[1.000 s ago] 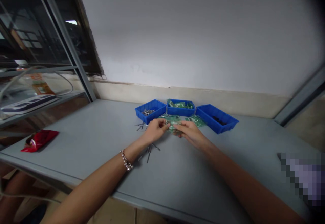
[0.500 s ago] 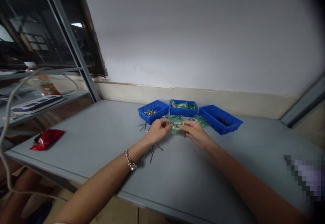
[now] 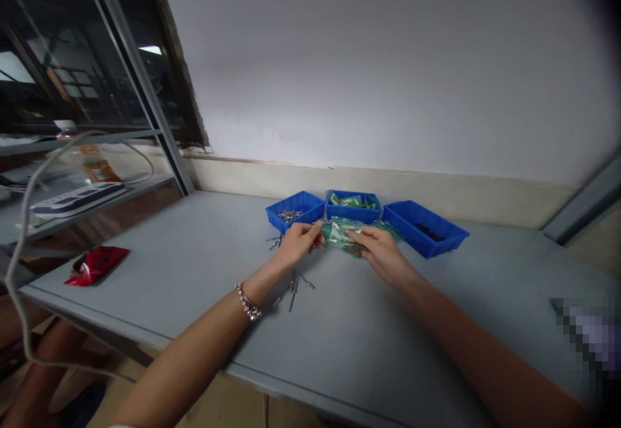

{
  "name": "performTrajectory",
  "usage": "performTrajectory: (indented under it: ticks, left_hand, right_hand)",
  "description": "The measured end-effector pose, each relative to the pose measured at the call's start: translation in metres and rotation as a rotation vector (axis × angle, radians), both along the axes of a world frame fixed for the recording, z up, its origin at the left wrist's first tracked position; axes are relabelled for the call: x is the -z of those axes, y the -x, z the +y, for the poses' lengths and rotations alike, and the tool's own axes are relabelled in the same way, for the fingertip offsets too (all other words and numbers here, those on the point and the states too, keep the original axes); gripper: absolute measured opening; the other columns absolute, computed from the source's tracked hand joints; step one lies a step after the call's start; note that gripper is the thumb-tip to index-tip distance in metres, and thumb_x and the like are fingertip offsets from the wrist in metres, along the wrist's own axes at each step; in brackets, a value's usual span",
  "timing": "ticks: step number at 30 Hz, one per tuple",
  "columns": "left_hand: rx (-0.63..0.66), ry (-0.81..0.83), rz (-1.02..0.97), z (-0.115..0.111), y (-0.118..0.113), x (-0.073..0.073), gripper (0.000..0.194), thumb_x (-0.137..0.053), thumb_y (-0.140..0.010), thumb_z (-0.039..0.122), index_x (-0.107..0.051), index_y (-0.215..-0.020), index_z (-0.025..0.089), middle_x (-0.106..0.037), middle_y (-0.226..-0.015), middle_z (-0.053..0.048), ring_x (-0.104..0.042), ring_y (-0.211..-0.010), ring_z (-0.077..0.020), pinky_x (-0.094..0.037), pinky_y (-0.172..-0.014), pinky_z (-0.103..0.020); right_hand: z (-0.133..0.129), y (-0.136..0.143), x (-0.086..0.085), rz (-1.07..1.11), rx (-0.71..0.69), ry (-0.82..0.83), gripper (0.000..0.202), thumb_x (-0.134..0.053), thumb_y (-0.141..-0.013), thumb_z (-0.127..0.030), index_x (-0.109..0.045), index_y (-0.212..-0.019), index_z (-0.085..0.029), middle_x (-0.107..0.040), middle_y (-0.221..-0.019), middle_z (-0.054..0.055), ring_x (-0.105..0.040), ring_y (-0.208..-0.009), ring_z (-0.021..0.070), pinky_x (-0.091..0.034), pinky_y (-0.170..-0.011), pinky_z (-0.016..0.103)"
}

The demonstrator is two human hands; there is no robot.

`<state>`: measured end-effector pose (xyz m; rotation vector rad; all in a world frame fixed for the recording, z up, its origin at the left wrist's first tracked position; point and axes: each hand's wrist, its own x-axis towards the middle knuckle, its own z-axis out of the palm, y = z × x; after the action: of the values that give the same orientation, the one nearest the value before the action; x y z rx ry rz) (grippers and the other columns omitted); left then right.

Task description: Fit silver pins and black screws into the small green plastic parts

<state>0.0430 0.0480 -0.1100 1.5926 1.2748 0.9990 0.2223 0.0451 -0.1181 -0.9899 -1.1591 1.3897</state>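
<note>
At 9 o'clock on the grey table [image 3: 194,253] lies a red packet [image 3: 96,264]. Left hand [image 3: 295,247] is closed, fingertips pinching the near edge of a small green bag [image 3: 342,234]; loose screws [image 3: 294,284] lie beneath the wrist. Right hand [image 3: 381,252] is closed on the bag's other side. The bag is held just above the table, at 6 o'clock from three blue bins [image 3: 352,206]. Judged step: handling the bag's mouth; next calls for a steady two-handed pinch.
</note>
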Motion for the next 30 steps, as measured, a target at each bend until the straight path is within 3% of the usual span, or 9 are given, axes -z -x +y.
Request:
performTrajectory:
  ticks: [3, 8, 11, 14, 18, 22, 25, 30]
  left_hand:
    - [0.06, 0.149, -0.099, -0.002, -0.002, -0.004, 0.051, -0.039, -0.082, 0.051, -0.058, -0.056, 0.012, -0.051, -0.049, -0.005, -0.037, -0.041, -0.0073, -0.026, -0.043, -0.023]
    - [0.115, 0.415, -0.299, -0.004, -0.003, -0.007, 0.055, -0.04, -0.079, 0.058, -0.063, -0.065, 0.011, -0.059, -0.061, -0.008, -0.041, -0.044, -0.0077, -0.026, -0.044, -0.023]
    - [0.136, 0.417, -0.366, -0.007, -0.003, -0.008, 0.04, -0.054, -0.074, 0.05, -0.061, -0.067, 0.011, -0.06, -0.066, -0.008, -0.043, -0.047, -0.0076, -0.027, -0.045, -0.023]
    - [0.104, 0.308, -0.332, -0.01, -0.005, -0.007, 0.026, -0.063, -0.069, 0.036, -0.058, -0.063, 0.011, -0.056, -0.061, -0.004, -0.044, -0.049, -0.0077, -0.028, -0.047, -0.022]
    - [0.09, 0.135, -0.184, -0.008, -0.007, -0.005, 0.026, -0.058, -0.073, 0.035, -0.053, -0.061, 0.013, -0.049, -0.053, -0.001, -0.043, -0.049, -0.0076, -0.028, -0.047, -0.022]
    - [0.088, -0.012, -0.059, -0.004, -0.006, -0.003, 0.027, -0.052, -0.077, 0.034, -0.05, -0.06, 0.014, -0.046, -0.05, 0.001, -0.038, -0.046, -0.0069, -0.028, -0.047, -0.022]
    - [0.081, -0.079, 0.002, -0.003, -0.005, -0.004, 0.027, -0.051, -0.078, 0.032, -0.049, -0.058, 0.014, -0.044, -0.048, 0.002, -0.036, -0.046, -0.0071, -0.026, -0.047, -0.023]
    - [0.093, -0.143, 0.059, -0.005, -0.006, -0.005, 0.028, -0.051, -0.079, 0.031, -0.047, -0.057, 0.015, -0.042, -0.049, 0.002, -0.037, -0.048, -0.0076, -0.027, -0.049, -0.024]
  right_hand:
    - [0.002, 0.0, 0.003, -0.023, 0.022, -0.035, 0.019, -0.07, -0.058, -0.031, -0.064, -0.067, -0.015, -0.06, -0.066, 0.003, -0.052, -0.059, 0.0121, -0.036, -0.053, 0.026]
    - [0.007, -0.001, 0.01, -0.18, 0.066, -0.219, 0.019, -0.066, -0.061, -0.027, -0.067, -0.078, -0.018, -0.064, -0.071, 0.004, -0.055, -0.063, 0.0148, -0.039, -0.055, 0.028]
    - [0.009, -0.002, 0.011, -0.274, 0.053, -0.418, 0.014, -0.061, -0.061, -0.018, -0.069, -0.072, -0.021, -0.066, -0.079, 0.003, -0.058, -0.079, 0.018, -0.043, -0.072, 0.032]
    - [0.009, -0.003, 0.011, -0.322, 0.071, -0.534, 0.019, -0.058, -0.059, -0.013, -0.07, -0.07, -0.023, -0.066, -0.087, 0.003, -0.054, -0.098, 0.0209, -0.04, -0.085, 0.035]
    - [0.006, -0.002, 0.008, -0.253, 0.043, -0.377, 0.03, -0.056, -0.064, -0.017, -0.068, -0.091, -0.025, -0.065, -0.095, 0.004, -0.057, -0.086, 0.0191, -0.046, -0.068, 0.031]
    - [0.002, 0.002, 0.004, -0.017, 0.029, -0.114, 0.041, -0.056, -0.067, -0.024, -0.058, -0.107, -0.025, -0.063, -0.083, 0.002, -0.057, -0.064, 0.0142, -0.043, -0.052, 0.026]
    - [0.001, 0.004, 0.003, 0.056, 0.019, -0.014, 0.033, -0.058, -0.068, -0.035, -0.06, -0.099, -0.021, -0.061, -0.073, 0.002, -0.057, -0.06, 0.0145, -0.041, -0.051, 0.026]
    - [0.0, 0.004, 0.004, -0.094, -0.066, -0.037, 0.029, -0.068, -0.061, -0.038, -0.065, -0.08, -0.015, -0.064, -0.074, 0.006, -0.056, -0.058, 0.0133, -0.038, -0.052, 0.026]
